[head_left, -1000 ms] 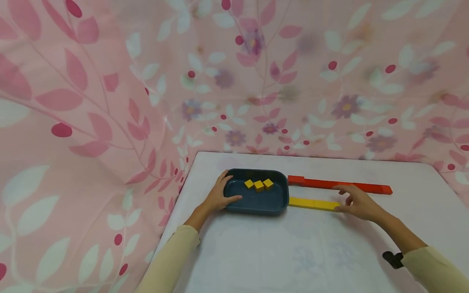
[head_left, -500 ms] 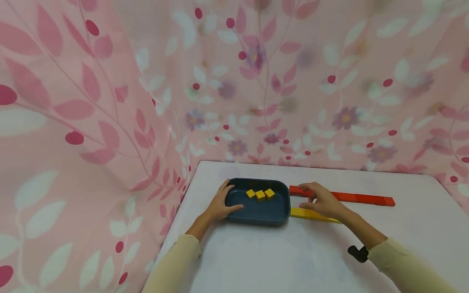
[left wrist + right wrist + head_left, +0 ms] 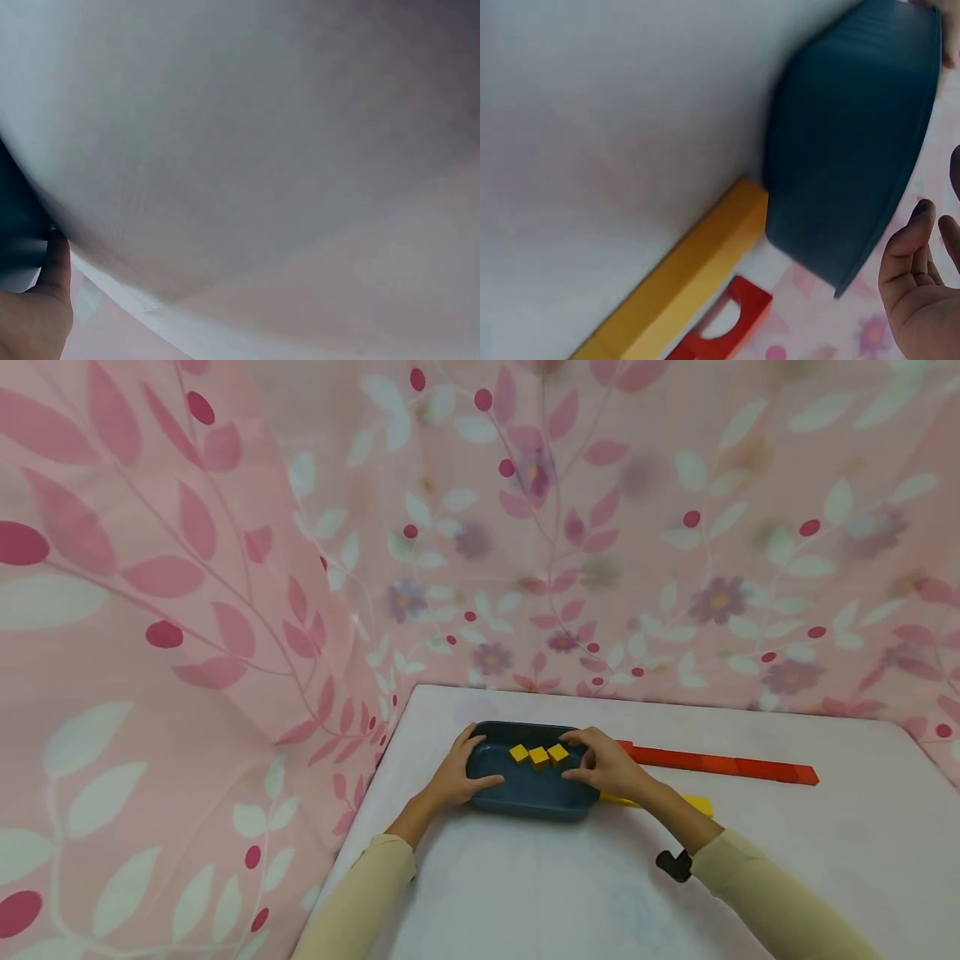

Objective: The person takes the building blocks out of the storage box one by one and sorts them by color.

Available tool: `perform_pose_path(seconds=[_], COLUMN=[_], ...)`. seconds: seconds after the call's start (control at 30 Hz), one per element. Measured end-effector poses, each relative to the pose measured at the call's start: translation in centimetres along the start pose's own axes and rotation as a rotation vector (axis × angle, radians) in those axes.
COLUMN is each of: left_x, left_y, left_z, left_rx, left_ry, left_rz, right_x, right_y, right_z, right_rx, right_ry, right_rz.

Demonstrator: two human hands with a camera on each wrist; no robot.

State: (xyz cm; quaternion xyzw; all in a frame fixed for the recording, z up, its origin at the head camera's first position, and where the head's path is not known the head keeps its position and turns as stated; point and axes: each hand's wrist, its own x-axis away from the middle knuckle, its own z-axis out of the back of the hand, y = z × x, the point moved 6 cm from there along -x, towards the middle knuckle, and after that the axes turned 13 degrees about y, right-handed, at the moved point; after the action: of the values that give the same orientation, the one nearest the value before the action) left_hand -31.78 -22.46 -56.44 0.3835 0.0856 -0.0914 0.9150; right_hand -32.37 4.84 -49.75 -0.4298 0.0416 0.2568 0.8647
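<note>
A dark blue rectangular tray (image 3: pixel 525 792) stands on the white table. Three small yellow cubes (image 3: pixel 539 758) lie inside it toward the back. My left hand (image 3: pixel 450 778) grips the tray's left end, thumb over the rim. My right hand (image 3: pixel 611 768) is over the tray's right end, close to the rightmost cube, its fingers loosely bent. In the right wrist view, this hand (image 3: pixel 922 300) shows above the rim with thumb and finger apart and nothing visible between them. Yellow bar-shaped blocks (image 3: pixel 697 259) meet the tray's right side, partly hidden by my right arm in the head view.
Behind the yellow blocks runs a row of red blocks (image 3: pixel 705 762); the end one (image 3: pixel 750 307) has a round cutout. A small black item (image 3: pixel 675 866) sits by my right sleeve. Floral pink cloth (image 3: pixel 562 568) hangs behind and left of the table.
My right hand has moved left, from the far end of the yellow blocks to over the tray. My left hand stays on the tray, and the cubes lie as before.
</note>
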Motion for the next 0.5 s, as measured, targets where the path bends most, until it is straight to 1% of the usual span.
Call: perform_pose_path(seconds=[0.1, 0.17, 0.23, 0.33, 0.5], left_x=[0.0, 0.0, 0.0, 0.0, 0.1], left_y=[0.0, 0.0, 0.0, 0.1, 0.3], left_z=[-0.2, -0.1, 0.0, 0.0, 0.1], left_rx=[-0.015, -0.014, -0.019, -0.016, -0.016], left_ry=[-0.019, -0.012, -0.011, -0.005, -0.003], left_rz=[0.008, 0.019, 0.03, 0.025, 0.016], right_x=[0.0, -0.3, -0.8, -1.4, -2.2], right_y=[-0.3, -0.4, -0.5, -0.3, 0.6], right_z=[-1.3, -2.0, -2.6, -3.4, -4.6], right_rx=[-0.003, -0.017, -0.035, -0.054, -0.012], right_ry=[-0.035, -0.041, -0.04, -0.034, 0.004], right_rz=[0.006, -0.002, -0.011, -0.046, -0.107])
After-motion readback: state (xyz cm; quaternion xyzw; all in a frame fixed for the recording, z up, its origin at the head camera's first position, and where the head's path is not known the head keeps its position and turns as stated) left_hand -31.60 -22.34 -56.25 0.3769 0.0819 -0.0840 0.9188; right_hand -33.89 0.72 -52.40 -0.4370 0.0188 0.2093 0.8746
